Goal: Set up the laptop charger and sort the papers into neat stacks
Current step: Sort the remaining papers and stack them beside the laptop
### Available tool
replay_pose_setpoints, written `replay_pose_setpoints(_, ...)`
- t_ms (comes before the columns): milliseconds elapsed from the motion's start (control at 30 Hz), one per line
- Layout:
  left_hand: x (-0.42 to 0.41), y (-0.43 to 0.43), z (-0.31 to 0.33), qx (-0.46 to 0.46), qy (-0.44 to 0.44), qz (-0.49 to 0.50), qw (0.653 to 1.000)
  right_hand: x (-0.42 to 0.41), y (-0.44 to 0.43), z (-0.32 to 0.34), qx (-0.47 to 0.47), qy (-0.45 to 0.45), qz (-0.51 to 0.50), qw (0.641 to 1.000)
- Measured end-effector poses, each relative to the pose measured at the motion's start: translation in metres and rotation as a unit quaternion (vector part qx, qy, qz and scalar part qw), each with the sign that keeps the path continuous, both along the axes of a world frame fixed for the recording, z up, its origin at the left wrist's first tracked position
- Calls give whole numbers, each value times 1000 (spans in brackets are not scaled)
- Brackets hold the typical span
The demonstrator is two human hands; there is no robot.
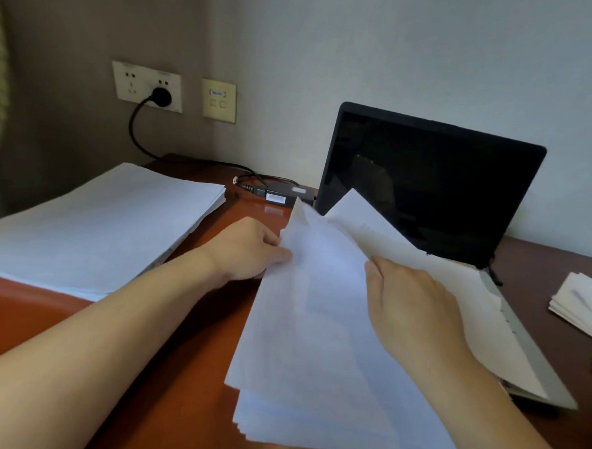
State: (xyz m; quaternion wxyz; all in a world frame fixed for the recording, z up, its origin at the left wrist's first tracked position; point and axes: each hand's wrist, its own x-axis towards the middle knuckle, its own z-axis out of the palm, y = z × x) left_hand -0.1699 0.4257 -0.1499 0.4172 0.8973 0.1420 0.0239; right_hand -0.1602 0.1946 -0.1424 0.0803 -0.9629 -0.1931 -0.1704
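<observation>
While the left hand [248, 249] pinches the edge of the loose papers [309, 328], the right hand [410, 306] lies on them, its grip impossible to tell; the neat stack [92, 227] lies left of both.

No text can be read. The charger brick [289, 194] bears white labels with dark print, too blurred to make out. The small wall plate [218, 112] carries a blue mark above two squares, and it is illegible. Faint grey print on the papers [317, 311] is too soft to read.
</observation>
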Motion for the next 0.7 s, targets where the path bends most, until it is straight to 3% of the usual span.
replay_pose_setpoints(167,-2,-25,-3,-144,-100,81,981,-5,16,0,61,11,52,997)
replay_pose_setpoints(267,-5,-42,-14,-183,-152,87,967,-13,26,0,114,50,87,988)
replay_pose_setpoints(333,-6,-49,-18,-254,-142,75,954,-16,27,-1,118,98,97,983)
replay_pose_setpoints(433,-5,-54,-10,-426,-78,8,901,-16,22,-2,100,142,111,978)
replay_pose_setpoints(500,-3,-48,-3,-449,-59,-41,891,-15,18,0,88,184,96,974)
replay_pose_setpoints(567,-5,-38,0,-375,-68,-84,921,-13,14,2,96,176,82,976)
replay_pose_setpoints(633,-6,-28,-1,-130,-90,-97,983,-10,13,0,147,162,90,972)
replay_pose_setpoints(700,-6,-21,-5,123,-47,-60,989,-6,13,-5,179,168,104,964)
